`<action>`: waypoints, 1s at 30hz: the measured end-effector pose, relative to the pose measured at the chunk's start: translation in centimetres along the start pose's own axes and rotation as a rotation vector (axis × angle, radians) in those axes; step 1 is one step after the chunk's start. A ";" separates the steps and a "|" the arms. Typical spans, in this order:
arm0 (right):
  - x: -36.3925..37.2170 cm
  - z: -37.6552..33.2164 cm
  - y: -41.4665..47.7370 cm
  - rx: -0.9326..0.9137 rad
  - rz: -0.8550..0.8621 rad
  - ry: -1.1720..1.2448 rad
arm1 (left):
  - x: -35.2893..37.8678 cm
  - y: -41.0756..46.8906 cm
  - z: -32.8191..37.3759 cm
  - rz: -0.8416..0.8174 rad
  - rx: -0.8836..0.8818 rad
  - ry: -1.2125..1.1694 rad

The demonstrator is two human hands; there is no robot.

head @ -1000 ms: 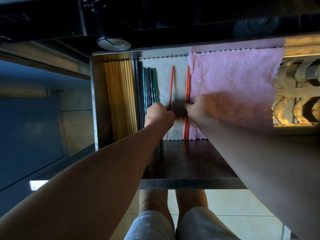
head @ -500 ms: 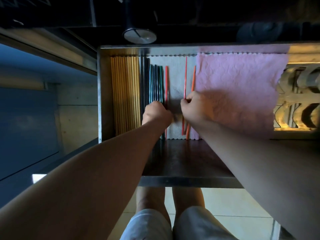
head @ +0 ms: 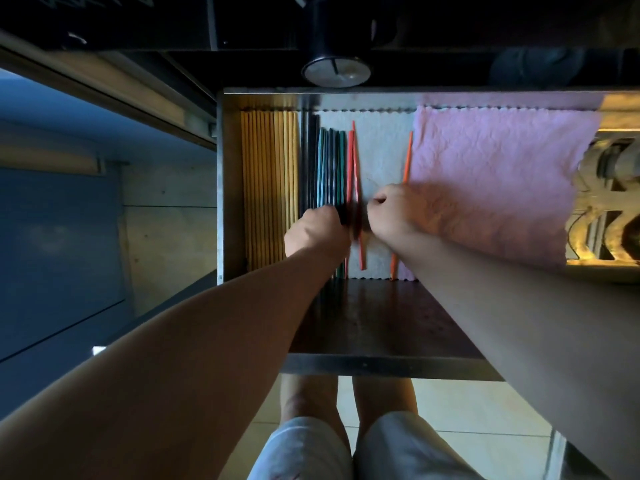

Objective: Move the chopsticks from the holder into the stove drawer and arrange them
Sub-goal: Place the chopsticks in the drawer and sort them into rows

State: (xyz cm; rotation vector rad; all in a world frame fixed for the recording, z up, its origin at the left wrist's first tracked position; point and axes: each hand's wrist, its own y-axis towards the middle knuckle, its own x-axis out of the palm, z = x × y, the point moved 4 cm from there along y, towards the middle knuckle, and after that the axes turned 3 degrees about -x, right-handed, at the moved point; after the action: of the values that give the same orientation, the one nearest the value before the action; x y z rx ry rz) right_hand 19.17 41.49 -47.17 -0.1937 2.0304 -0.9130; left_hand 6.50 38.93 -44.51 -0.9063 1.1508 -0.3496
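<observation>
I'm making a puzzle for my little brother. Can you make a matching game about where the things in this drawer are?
Things:
1. yellow chopsticks
2. green chopsticks
3. lone red chopstick
4. pink cloth

Places:
A. right part of the drawer
B. along the pink cloth's left edge
C. nearest the drawer's left wall
D. just left of the two red chopsticks

Pairs: 1-C, 2-D, 3-B, 4-A

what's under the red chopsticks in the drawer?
White cloth lies under the red chopsticks, beside the pink cloth. The left hand and right hand cover the middle stretch.
</observation>
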 end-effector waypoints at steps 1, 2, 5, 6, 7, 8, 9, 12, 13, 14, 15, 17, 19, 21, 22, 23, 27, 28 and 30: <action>0.2 0.0 -0.3 0.007 -0.015 0.035 | -0.4 -0.2 0.0 0.049 0.071 0.027; 0.3 -0.2 -0.6 0.015 -0.030 0.056 | -0.7 -0.2 0.0 0.097 0.142 0.047; 0.4 -0.8 -1.5 0.003 -0.087 0.002 | -1.1 -0.2 -0.5 0.205 0.291 0.141; 0.3 -1.0 -1.7 0.003 -0.108 -0.018 | -1.2 -0.2 -0.6 0.219 0.319 0.166; 0.3 -1.2 -1.8 0.006 -0.121 -0.033 | -1.3 -0.2 -0.7 0.214 0.342 0.184; 0.2 -1.3 -1.8 0.011 -0.124 -0.043 | -1.3 -0.2 -0.8 0.203 0.362 0.201; 0.2 -1.3 -1.7 0.017 -0.120 -0.044 | -1.2 -0.2 -0.9 0.192 0.376 0.222; 0.0 -1.6 -1.8 0.002 -0.117 -0.045 | -0.8 0.1 -1.1 0.145 0.398 0.297; 0.0 -1.6 -1.8 -0.004 -0.124 -0.041 | -0.7 0.1 -1.0 0.127 0.411 0.324; -0.1 -1.5 -1.8 -0.014 -0.124 -0.039 | -0.5 0.1 -1.0 0.113 0.424 0.352; -0.2 -1.4 -1.7 -0.027 -0.111 -0.038 | -0.5 0.1 -0.9 0.100 0.433 0.374; -1.0 -0.9 -1.5 -0.055 -0.007 -0.049 | -0.3 0.0 -0.8 0.075 0.436 0.402; -2.6 -0.2 -1.4 -0.071 0.164 -0.034 | -0.3 -0.1 -0.6 0.067 0.448 0.419; -3.9 0.7 -1.2 -0.069 0.284 -0.056 | -0.1 -0.3 -0.5 0.059 0.466 0.430; -4.4 1.2 -1.1 -0.060 0.314 -0.103 | 0.0 -0.3 -0.4 0.053 0.474 0.435; -4.5 1.8 -0.8 -0.043 0.325 -0.153 | 0.1 -0.4 -0.3 0.047 0.482 0.438; -4.0 2.5 0.8 -0.046 0.280 -0.236 | 0.3 -0.5 -0.1 0.044 0.484 0.431; -3.6 2.4 1.1 -0.063 0.242 -0.243 | 0.3 -0.5 0.0 0.044 0.483 0.427; -2.9 2.1 1.3 -0.071 0.166 -0.225 | 0.2 -0.5 -0.1 0.040 0.484 0.418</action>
State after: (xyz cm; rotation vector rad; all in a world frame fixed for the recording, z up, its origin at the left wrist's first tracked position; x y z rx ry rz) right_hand 22.83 42.60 -46.89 -0.1560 1.8408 -0.6849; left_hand 6.63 38.46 -44.32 -0.3897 1.3797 -0.7734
